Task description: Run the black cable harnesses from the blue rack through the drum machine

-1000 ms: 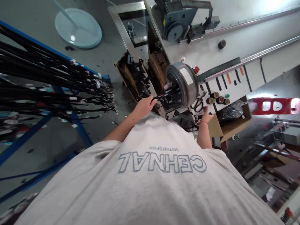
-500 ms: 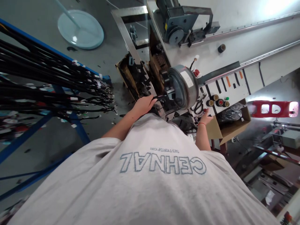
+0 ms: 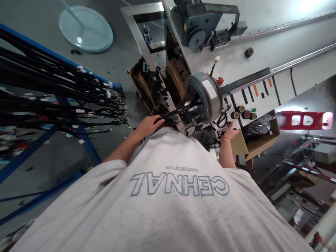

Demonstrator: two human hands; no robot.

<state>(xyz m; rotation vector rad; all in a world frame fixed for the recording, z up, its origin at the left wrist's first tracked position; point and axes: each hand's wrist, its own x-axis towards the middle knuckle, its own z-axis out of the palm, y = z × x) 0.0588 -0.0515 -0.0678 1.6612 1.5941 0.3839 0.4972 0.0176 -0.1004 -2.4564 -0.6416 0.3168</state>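
My left hand (image 3: 149, 126) is closed around a black cable bundle (image 3: 172, 113). From my fingers the bundle stretches right into the opening of a round grey machine head (image 3: 207, 96). A blurred tape-like roll (image 3: 194, 121) shows at the lower part of that opening. At the near edge of the workbench, my right hand (image 3: 231, 133) has its fingers curled by a small dark red part (image 3: 229, 124); what they grip is hidden. Black-handled scissors (image 3: 223, 119) lie just beside it.
Several tape rolls (image 3: 235, 115) stand on the white bench (image 3: 283, 75). An open carton (image 3: 258, 148) sits at the bench's right edge. Left of me, black cable harnesses (image 3: 52, 78) hang on a blue rack (image 3: 89, 143). A red stool (image 3: 306, 120) is farther right.
My left hand has moved left, and a longer stretch of the black cable bundle now shows between it and the machine head. The roll in the opening has shifted. My right hand stays put.
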